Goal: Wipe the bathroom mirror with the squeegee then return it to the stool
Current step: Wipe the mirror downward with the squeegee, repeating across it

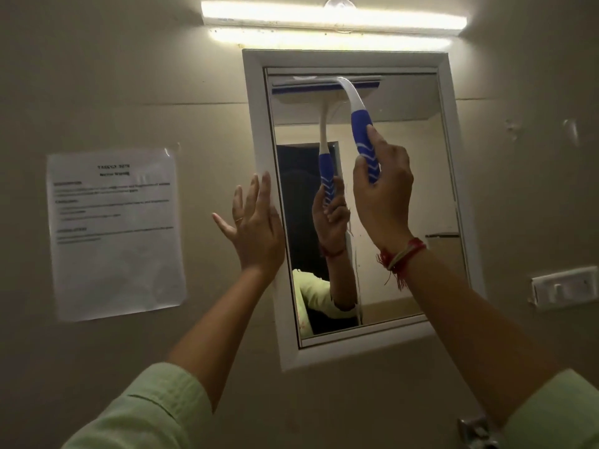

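The squeegee (362, 124) is being gripped by the right hand (382, 196) at the mirror's (405, 205) top edge; the left hand (256, 228), fingers spread, is being pressed flat against its left frame edge.

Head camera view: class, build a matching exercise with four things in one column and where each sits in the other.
Things:
1. squeegee
2. left hand
3. printed sheet
4. tube light

Places:
A. above the mirror
B. on the wall left of the mirror
C. at the top of the glass
D. flat on the mirror's left frame

Pairs: 1-C, 2-D, 3-B, 4-A
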`<state>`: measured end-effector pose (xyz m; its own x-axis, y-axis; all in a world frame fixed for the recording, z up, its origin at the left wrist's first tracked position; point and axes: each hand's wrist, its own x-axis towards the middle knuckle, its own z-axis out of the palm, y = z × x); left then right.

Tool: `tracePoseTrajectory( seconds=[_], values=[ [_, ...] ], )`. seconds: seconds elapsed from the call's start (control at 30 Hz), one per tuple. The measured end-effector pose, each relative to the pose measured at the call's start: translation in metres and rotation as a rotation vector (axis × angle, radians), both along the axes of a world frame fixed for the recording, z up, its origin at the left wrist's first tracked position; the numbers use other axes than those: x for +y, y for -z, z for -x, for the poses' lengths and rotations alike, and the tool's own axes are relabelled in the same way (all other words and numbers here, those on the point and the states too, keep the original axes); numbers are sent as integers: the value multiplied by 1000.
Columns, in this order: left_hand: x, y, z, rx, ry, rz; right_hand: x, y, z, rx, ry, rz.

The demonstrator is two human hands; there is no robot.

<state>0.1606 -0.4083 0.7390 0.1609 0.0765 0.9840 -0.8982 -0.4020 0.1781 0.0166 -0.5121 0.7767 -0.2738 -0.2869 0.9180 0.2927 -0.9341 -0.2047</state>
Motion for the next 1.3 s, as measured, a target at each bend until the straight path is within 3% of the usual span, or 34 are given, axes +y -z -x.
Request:
tracePoseTrajectory(
  seconds=[0.3,0.53,0.87,1.13,1.3],
  values=[
    [-1,4,3,-25,-13,68,8,-18,1,38,85,31],
    [-1,6,9,-16,-47,49,8,14,-3,167,162,48],
    [-2,9,15,-9,-69,69,15,-8,9,170,78,32],
    [-3,12,11,-51,-48,104,6,58,11,249,82,89],
    [-4,11,9,-73,-57,99,6,24,10,224,82,67]
  ],
)
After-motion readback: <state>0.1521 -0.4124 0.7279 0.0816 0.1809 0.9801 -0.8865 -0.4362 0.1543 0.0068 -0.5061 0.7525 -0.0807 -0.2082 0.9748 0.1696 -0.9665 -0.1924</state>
